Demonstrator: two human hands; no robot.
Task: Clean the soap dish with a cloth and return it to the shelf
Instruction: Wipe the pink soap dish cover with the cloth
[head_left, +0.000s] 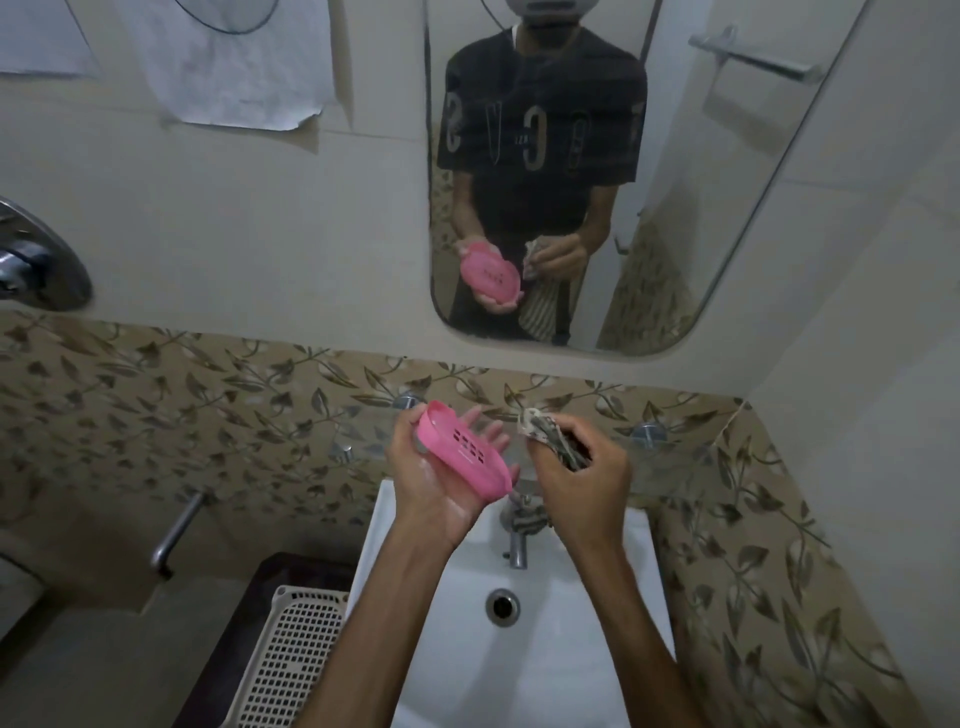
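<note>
Pink soap dish (465, 453) cradled on your left hand (441, 483), tilted for wiping; right hand (576, 470) grips striped cloth (545, 434) just right, over sink (571, 649).

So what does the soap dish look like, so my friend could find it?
Start at the white sink under the mirror. Just above the tap, the left hand holds the soap dish tilted, its fingers behind it. It's the only bright pink thing, oval with little drain slots, unlike the striped cloth beside it.
</note>
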